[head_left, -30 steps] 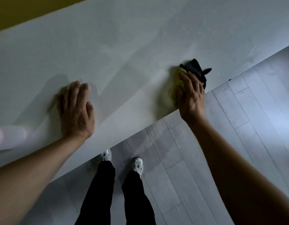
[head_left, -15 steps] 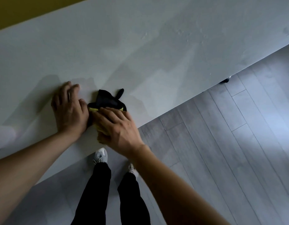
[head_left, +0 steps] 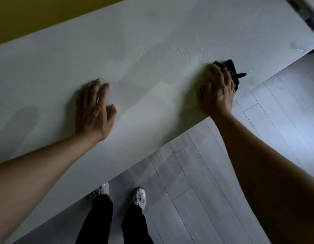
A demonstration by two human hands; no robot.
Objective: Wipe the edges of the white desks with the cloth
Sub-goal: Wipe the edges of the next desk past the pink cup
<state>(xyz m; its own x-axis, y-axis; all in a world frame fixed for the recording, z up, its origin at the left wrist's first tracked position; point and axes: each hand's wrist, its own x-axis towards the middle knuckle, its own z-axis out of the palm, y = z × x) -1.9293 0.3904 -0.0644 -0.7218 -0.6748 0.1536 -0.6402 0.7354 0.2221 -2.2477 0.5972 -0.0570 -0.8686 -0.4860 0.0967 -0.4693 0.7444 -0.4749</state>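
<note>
Pressing cloth (head_left: 231, 71), right hand (head_left: 217, 95)

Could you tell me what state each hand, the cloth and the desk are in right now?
left hand: flat on the desk, fingers straight, holding nothing.
right hand: pressing the cloth down near the desk's front edge.
cloth: black and yellow, crumpled, mostly under the right hand.
white desk: top shows small droplets or specks near the cloth.

Left hand (head_left: 94, 110) flat (fingers straight); right hand (head_left: 218, 92) pressing down.
</note>
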